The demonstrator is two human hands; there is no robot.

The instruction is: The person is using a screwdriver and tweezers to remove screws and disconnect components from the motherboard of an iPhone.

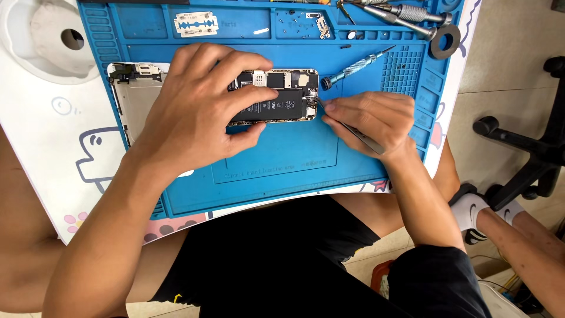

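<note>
Opened smartphone point(273, 97) mid-teardown on the blue repair mat point(276, 159)

Your left hand point(197, 109) lies spread over the phone body, fingers curled around its edges to pin it; your right hand point(368, 121) pinches metal tweezers point(353, 131) with the tips at the phone's right end. The screen panel point(138, 94) already lies detached at left, while battery and board are still seated. The mat's front half is bare; a screwdriver point(353, 68) lies just behind your right hand, and a razor blade point(196, 23) sits near the far rim.

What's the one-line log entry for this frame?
left hand: holds opened phone | right hand: tweezers at phone edge | screwdriver on blue mat
</note>
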